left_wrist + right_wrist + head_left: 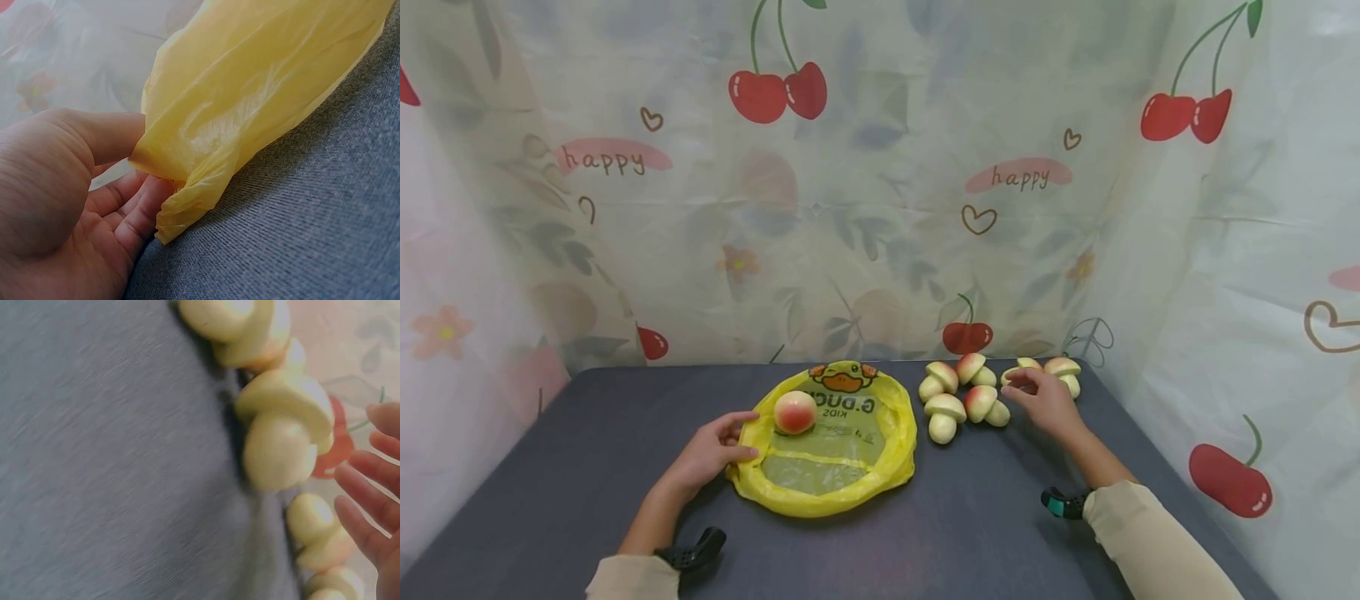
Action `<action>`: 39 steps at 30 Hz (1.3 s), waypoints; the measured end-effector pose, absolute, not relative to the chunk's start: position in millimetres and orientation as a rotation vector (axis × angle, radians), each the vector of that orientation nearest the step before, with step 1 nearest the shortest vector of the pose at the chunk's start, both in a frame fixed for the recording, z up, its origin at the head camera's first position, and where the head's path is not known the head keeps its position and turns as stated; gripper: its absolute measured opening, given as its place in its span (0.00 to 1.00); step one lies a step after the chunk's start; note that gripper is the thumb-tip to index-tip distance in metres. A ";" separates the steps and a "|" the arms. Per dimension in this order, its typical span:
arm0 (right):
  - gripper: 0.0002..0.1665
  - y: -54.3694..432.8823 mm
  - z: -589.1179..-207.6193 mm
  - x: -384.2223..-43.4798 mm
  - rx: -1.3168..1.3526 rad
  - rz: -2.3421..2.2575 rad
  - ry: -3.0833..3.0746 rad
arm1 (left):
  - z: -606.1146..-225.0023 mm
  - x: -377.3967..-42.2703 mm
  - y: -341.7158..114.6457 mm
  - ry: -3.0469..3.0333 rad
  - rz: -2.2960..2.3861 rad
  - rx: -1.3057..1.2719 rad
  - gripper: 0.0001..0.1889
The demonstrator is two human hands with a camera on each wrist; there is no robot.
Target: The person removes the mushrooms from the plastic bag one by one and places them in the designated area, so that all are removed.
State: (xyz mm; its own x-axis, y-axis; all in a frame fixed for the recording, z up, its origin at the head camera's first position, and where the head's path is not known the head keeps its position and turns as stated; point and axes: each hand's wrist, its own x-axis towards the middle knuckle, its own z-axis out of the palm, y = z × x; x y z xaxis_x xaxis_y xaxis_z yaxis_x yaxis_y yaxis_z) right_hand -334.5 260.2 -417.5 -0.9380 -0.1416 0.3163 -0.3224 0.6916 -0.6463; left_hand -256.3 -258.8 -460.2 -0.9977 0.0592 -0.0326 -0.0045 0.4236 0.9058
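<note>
My left hand [718, 450] pinches the left rim of a yellow plastic bag [820, 503]; in the left wrist view its thumb and fingers grip a crumpled edge. The bag lies spread wide, with a duck print and lettering inside. In it sits a round, cream-and-red, peach-like piece [795, 412]. My right hand [1048, 404] hovers by several cream toy mushrooms with reddish caps, close to one mushroom [987, 406] on its left. In the right wrist view its fingers are spread and hold nothing, beside a mushroom [278, 450].
More mushrooms [943, 418] lie in a loose group right of the bag, near the table's back edge; two at the far right are partly behind my right hand. A dark grey cloth covers the table [955, 525]. A cherry-printed curtain [865, 208] hangs behind.
</note>
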 end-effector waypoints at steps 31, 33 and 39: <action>0.14 131.4 -357.1 -377.7 0.510 1.290 -2.542 | -460.0 -256.7 -261.3 2.584 1.660 0.029 0.34; 0.13 122.2 -359.5 -379.0 0.501 1.302 -2.541 | -460.5 -256.9 -261.2 2.588 1.657 0.032 0.34; 0.12 96.7 -372.1 -383.0 0.506 1.348 -2.521 | -461.0 -257.6 -260.4 2.593 1.655 0.036 0.34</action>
